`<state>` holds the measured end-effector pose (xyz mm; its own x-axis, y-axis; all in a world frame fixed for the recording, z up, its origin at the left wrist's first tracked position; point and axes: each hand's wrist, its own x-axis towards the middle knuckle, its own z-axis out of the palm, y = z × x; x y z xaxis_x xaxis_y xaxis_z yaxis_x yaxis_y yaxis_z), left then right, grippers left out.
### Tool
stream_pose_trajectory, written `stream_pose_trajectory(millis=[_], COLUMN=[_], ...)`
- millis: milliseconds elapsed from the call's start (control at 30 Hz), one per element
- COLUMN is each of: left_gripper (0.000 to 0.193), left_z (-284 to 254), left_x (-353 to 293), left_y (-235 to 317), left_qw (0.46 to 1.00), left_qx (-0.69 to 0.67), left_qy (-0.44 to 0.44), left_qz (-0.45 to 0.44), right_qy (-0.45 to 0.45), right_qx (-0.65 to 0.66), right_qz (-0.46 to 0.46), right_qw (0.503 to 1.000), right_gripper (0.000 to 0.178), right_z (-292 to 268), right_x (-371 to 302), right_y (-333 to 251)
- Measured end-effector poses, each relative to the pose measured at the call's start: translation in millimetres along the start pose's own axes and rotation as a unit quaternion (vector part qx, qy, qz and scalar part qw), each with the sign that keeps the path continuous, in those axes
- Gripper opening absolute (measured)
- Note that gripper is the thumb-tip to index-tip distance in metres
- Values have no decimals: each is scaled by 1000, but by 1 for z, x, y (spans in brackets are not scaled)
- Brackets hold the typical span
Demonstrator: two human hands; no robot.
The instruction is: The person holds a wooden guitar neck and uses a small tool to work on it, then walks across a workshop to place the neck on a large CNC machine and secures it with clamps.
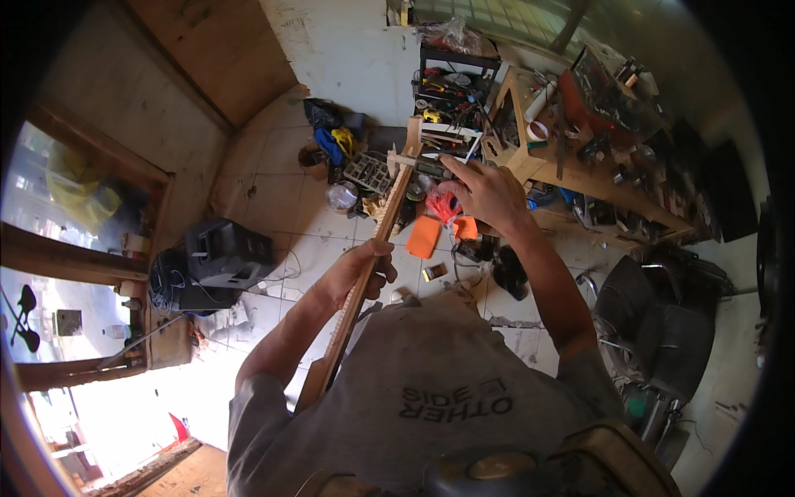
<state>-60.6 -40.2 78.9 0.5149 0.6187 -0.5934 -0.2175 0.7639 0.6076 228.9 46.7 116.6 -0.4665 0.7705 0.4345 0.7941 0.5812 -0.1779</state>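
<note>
A long wooden guitar neck point(389, 214) slants up and away from my body, its flat head end pointing at the far wall and its wide end against my shirt. Rows of small marks run along its edge. My left hand point(362, 269) is closed round the neck at about its middle. Near the head end, my right hand point(489, 192) grips a caliper point(432, 168), whose jaws sit across the neck. Whether the jaws touch both sides is too small to tell.
A wooden workbench point(613, 186) crowded with tools stands at the right, beside a tool shelf point(455, 62). Bags, a parts tray point(370, 172) and orange pieces point(424, 237) lie on the tiled floor. A black speaker-like box point(228, 253) is left; a dark chair point(662, 323) is right.
</note>
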Motion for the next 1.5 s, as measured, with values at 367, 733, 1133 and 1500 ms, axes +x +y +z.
stream_pose_trajectory(millis=[367,733,1133,1500], left_gripper=[38,41,43,43], left_z=[28,35,37,47], left_x=[1,11,19,18], left_y=[12,19,16,16], left_qw=[998,996,993,989], left_qx=[10,-21,6,53], left_qy=[60,77,94,123], left_qz=[-11,-38,-65,-55], right_qy=[44,59,36,82], right_qx=[0,15,30,13], right_qz=[8,20,42,40], right_qw=[999,998,998,996], right_gripper=[48,53,56,54], right_z=[25,48,54,69], right_x=[-11,-11,-18,-29], right_y=[20,40,39,43])
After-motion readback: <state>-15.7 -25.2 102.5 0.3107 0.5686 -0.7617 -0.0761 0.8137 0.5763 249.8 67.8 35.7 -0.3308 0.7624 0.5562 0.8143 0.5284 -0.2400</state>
